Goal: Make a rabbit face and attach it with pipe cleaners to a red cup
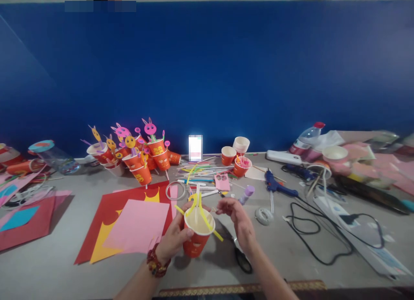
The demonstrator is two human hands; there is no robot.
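My left hand point(174, 239) is wrapped round the left side of a red paper cup point(196, 244) at the front middle of the table. Yellow pipe cleaners point(206, 221) bend over and through the cup, two ends sticking out past its sides. A pale straw point(198, 195) rises from inside it. Just to the right, my right hand point(241, 220) hovers with bent fingers apart and nothing visible in them. Beneath that hand lie black-handled scissors point(242, 259), partly covered by it.
Pink paper point(139, 224) lies over red and yellow sheets at left. Decorated cups point(160, 155) stand behind them. Straws point(203, 170) are scattered centrally. A glue stick point(247, 194), tape roll point(263, 216), blue glue gun point(280, 187), black cable point(318, 259) and power strip point(349, 235) occupy the right.
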